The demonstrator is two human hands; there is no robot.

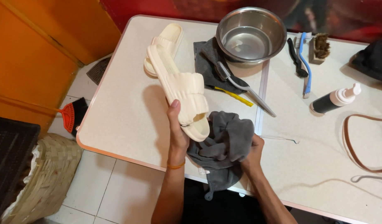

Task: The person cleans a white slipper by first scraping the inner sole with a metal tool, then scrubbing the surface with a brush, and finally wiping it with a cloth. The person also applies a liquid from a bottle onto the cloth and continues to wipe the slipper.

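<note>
My left hand (177, 128) grips a cream slide sandal (178, 85) near its toe end and holds it tilted above the white table (124, 112). My right hand (251, 155) is bunched in a grey cloth (224, 145), which sits just right of the sandal's toe end and hangs over the table's front edge. A second cream sandal (168, 37) lies flat at the table's far left, partly under the held one.
A steel bowl (251, 35) stands at the back on another dark cloth (209, 62). Brushes (305, 62), a long-handled tool (244, 87) and a pump bottle (336, 99) lie to the right, with a brown strap (350, 147). A woven basket (41, 178) and a red broom (70, 113) are on the floor.
</note>
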